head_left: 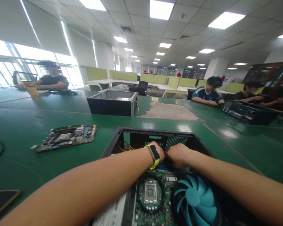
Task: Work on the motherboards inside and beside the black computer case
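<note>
Directly in front of me an open black computer case (120, 133) lies on the green table. Both my hands reach into its far part. My left hand (159, 150), below a watch with a yellow-green band (154, 156), has its fingers curled and mostly hidden. Close beside it, my right hand (179, 154) is closed, fingers pressed together. A small reddish bit shows between the hands, too small to name. Nearer me in the case are a motherboard (166, 201) with a bare CPU socket (151, 191) and a cooling fan (193, 196) with blue blades.
Another motherboard (70, 136) lies on the table at left, a phone (2, 201) nearer me. A second case (113, 105) stands beyond mine, near a worn table patch (169, 111). People sit at far left and right, one case (250, 113) by those at right.
</note>
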A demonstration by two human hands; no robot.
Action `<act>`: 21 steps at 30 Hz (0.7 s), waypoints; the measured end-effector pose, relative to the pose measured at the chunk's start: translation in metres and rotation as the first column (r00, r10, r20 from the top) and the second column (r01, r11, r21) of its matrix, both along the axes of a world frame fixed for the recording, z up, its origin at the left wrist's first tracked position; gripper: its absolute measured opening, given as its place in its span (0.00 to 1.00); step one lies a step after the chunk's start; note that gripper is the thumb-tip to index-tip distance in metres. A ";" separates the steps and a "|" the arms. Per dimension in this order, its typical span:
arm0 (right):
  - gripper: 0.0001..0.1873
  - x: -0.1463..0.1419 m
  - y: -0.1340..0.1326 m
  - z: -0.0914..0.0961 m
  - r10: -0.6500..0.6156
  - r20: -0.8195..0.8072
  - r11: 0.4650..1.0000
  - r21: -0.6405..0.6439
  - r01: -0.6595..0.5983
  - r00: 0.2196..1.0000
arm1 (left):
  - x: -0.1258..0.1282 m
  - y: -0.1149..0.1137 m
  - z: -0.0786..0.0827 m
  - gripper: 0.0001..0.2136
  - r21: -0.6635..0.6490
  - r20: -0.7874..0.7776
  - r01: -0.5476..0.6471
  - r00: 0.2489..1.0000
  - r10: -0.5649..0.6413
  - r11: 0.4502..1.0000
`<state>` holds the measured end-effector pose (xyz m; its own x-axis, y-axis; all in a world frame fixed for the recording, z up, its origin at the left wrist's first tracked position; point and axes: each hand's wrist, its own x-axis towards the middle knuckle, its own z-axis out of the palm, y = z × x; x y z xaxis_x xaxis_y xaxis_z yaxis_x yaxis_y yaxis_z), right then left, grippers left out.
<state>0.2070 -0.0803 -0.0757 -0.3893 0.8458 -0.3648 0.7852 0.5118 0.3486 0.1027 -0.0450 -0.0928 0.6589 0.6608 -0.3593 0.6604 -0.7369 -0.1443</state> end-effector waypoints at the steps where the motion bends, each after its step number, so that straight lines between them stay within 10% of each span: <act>1: 0.16 0.000 0.000 0.000 0.005 0.005 1.000 -0.004 -0.005 1.000 | 0.000 -0.002 0.004 0.17 -0.003 -0.039 0.014 0.999 -0.014 1.000; 10: 0.12 0.004 0.002 0.004 0.029 0.018 1.000 0.004 -0.029 0.999 | 0.000 -0.014 0.029 0.22 -0.059 -0.198 0.086 0.975 -0.096 0.995; 21: 0.12 0.002 0.003 0.003 0.033 0.023 0.999 -0.001 -0.033 0.999 | 0.003 -0.013 0.018 0.22 -0.032 -0.182 0.050 0.982 -0.055 0.998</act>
<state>0.2093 -0.0778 -0.0731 -0.4084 0.8324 -0.3746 0.7599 0.5374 0.3658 0.1054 -0.0583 -0.0749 0.6140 0.6153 -0.4944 0.5848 -0.7753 -0.2387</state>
